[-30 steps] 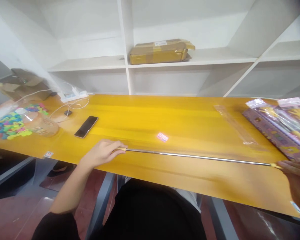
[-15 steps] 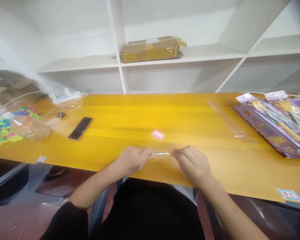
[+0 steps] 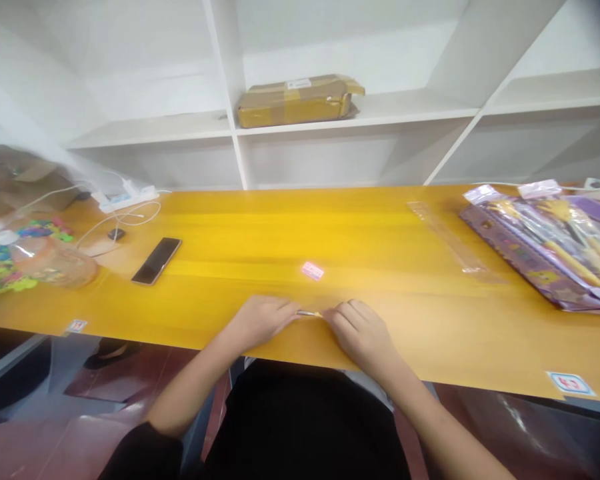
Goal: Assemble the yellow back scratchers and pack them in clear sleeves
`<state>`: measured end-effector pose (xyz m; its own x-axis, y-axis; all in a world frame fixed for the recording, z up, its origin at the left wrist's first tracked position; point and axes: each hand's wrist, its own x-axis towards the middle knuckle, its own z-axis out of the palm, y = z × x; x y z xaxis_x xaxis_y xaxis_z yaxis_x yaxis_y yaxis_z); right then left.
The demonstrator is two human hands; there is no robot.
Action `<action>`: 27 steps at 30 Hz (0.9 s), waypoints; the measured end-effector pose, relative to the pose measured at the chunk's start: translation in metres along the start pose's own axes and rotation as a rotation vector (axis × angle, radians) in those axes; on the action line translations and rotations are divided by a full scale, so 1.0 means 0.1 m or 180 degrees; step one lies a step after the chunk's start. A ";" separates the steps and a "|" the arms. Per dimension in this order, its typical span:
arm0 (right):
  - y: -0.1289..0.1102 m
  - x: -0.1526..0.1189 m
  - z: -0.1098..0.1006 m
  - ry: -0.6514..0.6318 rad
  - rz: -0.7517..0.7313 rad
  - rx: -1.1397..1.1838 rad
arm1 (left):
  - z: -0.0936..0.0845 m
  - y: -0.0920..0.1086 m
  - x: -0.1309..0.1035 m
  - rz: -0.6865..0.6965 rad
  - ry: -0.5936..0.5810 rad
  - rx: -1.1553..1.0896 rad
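Observation:
Between my hands runs a thin silver rod with a yellow end (image 3: 309,313), held level just above the table near its front edge. My left hand (image 3: 263,321) is closed round the rod's left part, fingers pressed together. My right hand (image 3: 359,331) pinches the yellow end at the right. Most of the rod is hidden in the fingers, so its full shape cannot be made out. Beyond the hands a small pink-and-white card (image 3: 313,271) lies flat on the yellow table (image 3: 260,233).
Left of my hands lie a phone (image 3: 157,261), a clear orange jar (image 3: 55,259), bright plastic pieces (image 3: 5,267) and a white power strip (image 3: 128,199) with cables. Bagged sticks with yellow hand-shaped ends (image 3: 560,240) rest on a purple package (image 3: 525,257) at right. A taped carton (image 3: 297,101) sits on the shelf.
My right hand has come left, closer to my left hand. Less of the silver rod shows between them. The view has shifted slightly.

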<state>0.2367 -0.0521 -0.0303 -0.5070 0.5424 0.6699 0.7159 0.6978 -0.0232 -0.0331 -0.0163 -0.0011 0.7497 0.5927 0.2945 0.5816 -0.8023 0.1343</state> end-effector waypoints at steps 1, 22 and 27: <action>0.00 -0.01 0.02 -0.0047 0.0000 0.0016 | 0.02 -0.01 -0.01 0.0013 0.0006 0.0041; -0.01 -0.01 0.14 -0.0053 0.0112 0.0431 | 0.02 -0.09 -0.08 -0.0041 0.0027 -0.0229; -0.02 0.02 0.13 -0.0008 0.0098 0.0406 | 0.02 -0.08 -0.07 -0.0009 0.0029 -0.0153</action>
<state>0.2284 -0.0466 -0.0383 -0.4871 0.5654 0.6656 0.6643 0.7347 -0.1380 -0.0428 -0.0139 -0.0065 0.7450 0.5946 0.3025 0.5677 -0.8032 0.1805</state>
